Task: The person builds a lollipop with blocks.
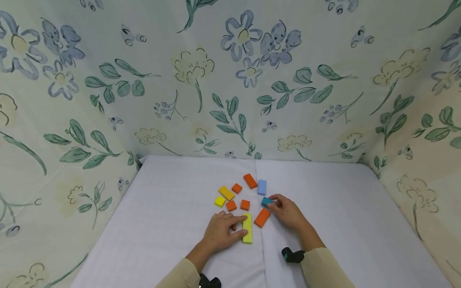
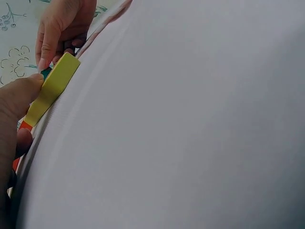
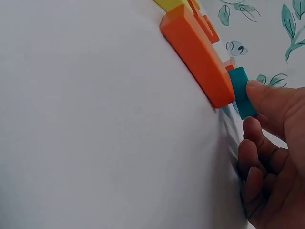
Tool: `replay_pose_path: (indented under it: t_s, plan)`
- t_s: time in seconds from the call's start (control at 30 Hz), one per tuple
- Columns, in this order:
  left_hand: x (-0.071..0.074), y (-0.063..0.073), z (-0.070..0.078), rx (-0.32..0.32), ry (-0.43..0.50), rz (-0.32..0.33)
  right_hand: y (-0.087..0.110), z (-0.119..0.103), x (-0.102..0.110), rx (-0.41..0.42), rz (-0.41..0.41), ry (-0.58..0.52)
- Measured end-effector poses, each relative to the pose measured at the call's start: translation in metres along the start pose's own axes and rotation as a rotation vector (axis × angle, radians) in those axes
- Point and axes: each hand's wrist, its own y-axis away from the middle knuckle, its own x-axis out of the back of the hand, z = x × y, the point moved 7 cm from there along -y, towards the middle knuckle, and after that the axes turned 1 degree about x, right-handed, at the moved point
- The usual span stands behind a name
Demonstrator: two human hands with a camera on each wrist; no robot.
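Note:
My left hand [image 1: 220, 231] holds a long yellow block [image 1: 247, 229] lying on the white cloth, index finger near its far end and thumb nearer its close end. In the left wrist view, the thumb lies against the yellow block [image 2: 53, 89]. Between thumb and fingers, my right hand [image 1: 289, 214] pinches a small teal block [image 1: 266, 201]. This sits just beyond an orange rectangular block [image 1: 262, 218] and below a light blue one [image 1: 261, 187]. From the right wrist, the teal block [image 3: 242, 93] shows right at the end of the orange block [image 3: 198, 57].
Left of the light blue block lies a red-orange block [image 1: 250, 181]. Small orange blocks [image 1: 245, 205], an amber block [image 1: 226, 193] and a small bright yellow block [image 1: 220, 201] lie beyond my left hand. Floral fabric [image 1: 230, 120] rises behind the white-covered table [image 1: 162, 200].

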Motion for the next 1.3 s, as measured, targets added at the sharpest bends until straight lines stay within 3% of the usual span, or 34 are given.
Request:
replay_pose_path:
  t_s: [0.37, 0.93, 1.3]
  plan:
    - [-0.002, -0.001, 0.0, 0.01, -0.007, -0.02, 0.003, -0.034, -0.02, 0.12, -0.066, 0.002]
    - [0.0, -0.001, 0.0, -0.013, -0.03, 0.03, -0.004, -0.034, -0.031, 0.166, -0.089, -0.024]
    - [0.0, -0.001, 0.0, 0.006, -0.01, -0.001, -0.003, -0.035, -0.034, 0.131, -0.086, 0.022]
